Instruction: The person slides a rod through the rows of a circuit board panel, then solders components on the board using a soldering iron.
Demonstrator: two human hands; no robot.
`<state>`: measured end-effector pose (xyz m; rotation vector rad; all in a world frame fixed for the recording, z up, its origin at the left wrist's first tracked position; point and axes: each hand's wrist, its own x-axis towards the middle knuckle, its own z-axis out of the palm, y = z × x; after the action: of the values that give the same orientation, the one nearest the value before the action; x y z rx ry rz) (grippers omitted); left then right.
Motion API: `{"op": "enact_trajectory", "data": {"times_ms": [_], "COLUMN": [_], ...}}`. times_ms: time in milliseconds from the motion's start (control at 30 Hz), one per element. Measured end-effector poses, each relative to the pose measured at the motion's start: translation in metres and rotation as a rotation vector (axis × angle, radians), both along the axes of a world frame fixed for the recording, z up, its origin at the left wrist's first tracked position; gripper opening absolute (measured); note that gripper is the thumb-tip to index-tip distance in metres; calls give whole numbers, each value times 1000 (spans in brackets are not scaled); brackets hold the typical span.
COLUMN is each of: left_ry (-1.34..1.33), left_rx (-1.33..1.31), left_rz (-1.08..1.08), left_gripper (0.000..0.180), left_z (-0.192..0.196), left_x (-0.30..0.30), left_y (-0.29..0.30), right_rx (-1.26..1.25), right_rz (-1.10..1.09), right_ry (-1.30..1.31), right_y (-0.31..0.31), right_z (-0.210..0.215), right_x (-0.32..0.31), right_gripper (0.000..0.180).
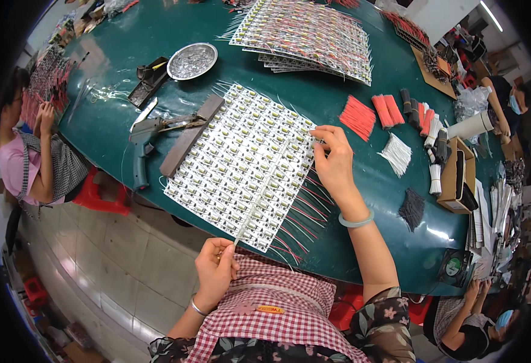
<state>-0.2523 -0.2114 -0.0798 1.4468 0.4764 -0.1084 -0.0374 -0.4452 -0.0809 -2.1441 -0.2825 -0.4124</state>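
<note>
A white panel of small circuit boards (217, 169) lies tilted at the table's near edge, rows of yellowish parts on it and red and white wires trailing from its right side. Across it runs a thin pale strip (254, 209). My left hand (215, 269) is closed in a pinch on the strip's near end, just off the panel's lower edge. At the panel's far right corner, my right hand (333, 158) has thumb and fingertips drawn together; what they hold is too small to make out. A dark bar (193, 134) lies along the panel's left side.
Left of the panel are a teal glue gun (142, 151) and a metal dish (191, 61). Behind stands a stack of wired panels (302, 39). Bundles of red tubing (357, 117), white pieces (396, 153) and a cardboard box (459, 175) lie right. Co-workers sit around.
</note>
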Motion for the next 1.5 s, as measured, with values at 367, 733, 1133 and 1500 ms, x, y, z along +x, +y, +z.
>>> {"op": "enact_trajectory", "data": {"times_ms": [367, 733, 1133, 1500], "left_ry": [15, -66, -85, -55], "left_rx": [85, 171, 178, 171], "left_rz": [113, 84, 124, 73], "left_gripper": [11, 13, 13, 16], "left_z": [-1, -3, -6, -7], "left_x": [11, -2, 11, 16], "left_y": [-14, -16, -22, -18], "right_rx": [14, 25, -139, -197], "right_rz": [8, 41, 136, 170], "right_ry": [41, -21, 99, 189], "right_y": [-5, -5, -5, -8], "right_z": [-1, -1, 3, 1], "right_x": [14, 34, 51, 62], "right_gripper": [22, 21, 19, 22]}}
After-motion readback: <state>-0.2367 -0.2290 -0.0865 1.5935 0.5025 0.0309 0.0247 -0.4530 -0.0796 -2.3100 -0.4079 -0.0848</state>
